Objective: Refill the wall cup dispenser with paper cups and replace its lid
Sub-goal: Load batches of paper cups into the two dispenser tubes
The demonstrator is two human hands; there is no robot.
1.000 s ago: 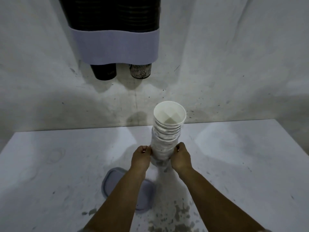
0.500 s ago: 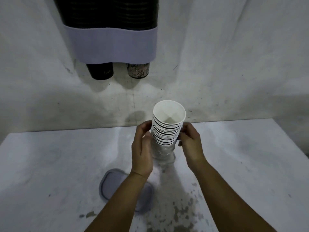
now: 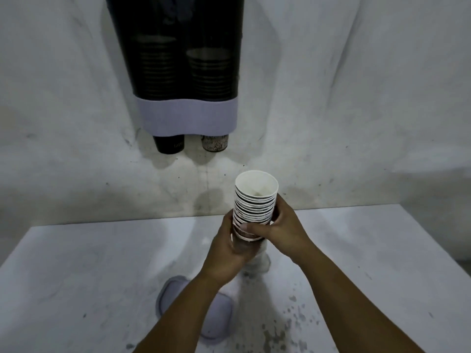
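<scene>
A stack of white paper cups (image 3: pixel 254 202) stands upright above the table, mouth up. My left hand (image 3: pixel 229 250) wraps its lower part from the left. My right hand (image 3: pixel 283 230) grips it from the right, thumb across the front. The dark two-tube wall dispenser (image 3: pixel 178 59) with a pale lilac band (image 3: pixel 187 115) hangs on the wall above and to the left; cups are stacked inside both tubes. A black cup (image 3: pixel 168 146) and a patterned cup (image 3: pixel 214 143) poke out below. The lilac oval lid (image 3: pixel 173 291) lies flat on the table, partly under my left forearm.
The white table (image 3: pixel 89 276) is stained, with dark speckles at the front right (image 3: pixel 288 327). A rough white wall (image 3: pixel 344 110) rises right behind its back edge. The table's right edge drops off at the far right (image 3: pixel 458 250).
Both hands slid up from the stack's base and closed around it, and the upper cups rose off the table. The view tilted up, showing more of the dispenser.
</scene>
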